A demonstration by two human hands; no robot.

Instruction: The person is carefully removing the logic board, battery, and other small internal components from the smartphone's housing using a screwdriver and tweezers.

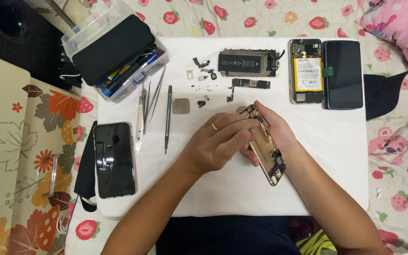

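Work surface: a white board [341,156] laid over a bedsheet printed with strawberries [242,19]; a pink patterned pillow [402,28] at the far right corner; a leaf-and-flower print cloth [29,156] along the left edge; dark floor or shadow at top left.

Hands: right hand [272,130] cups a gold phone frame [267,153] from beneath, fingers closed round its edge, the frame tilted with its open inside facing up, held just above the board near its centre; left hand [216,144], ring on one finger, curled narrow with fingertips pinched down onto the upper end of the frame; whether anything sits between those fingertips cannot be told.

Around them: a whole dark phone [114,159] flat at the left edge of the board; a screwdriver [168,118] and tweezers [153,99] lying lengthwise beside it; a clear plastic tool box [119,52] with a black pad on top at the far left corner; small screws and loose parts [204,78] scattered beyond the hands; a black battery in a stripped frame [249,63]; an opened phone with a yellow battery [305,71] touching a dark screen panel [343,74] at the far right.
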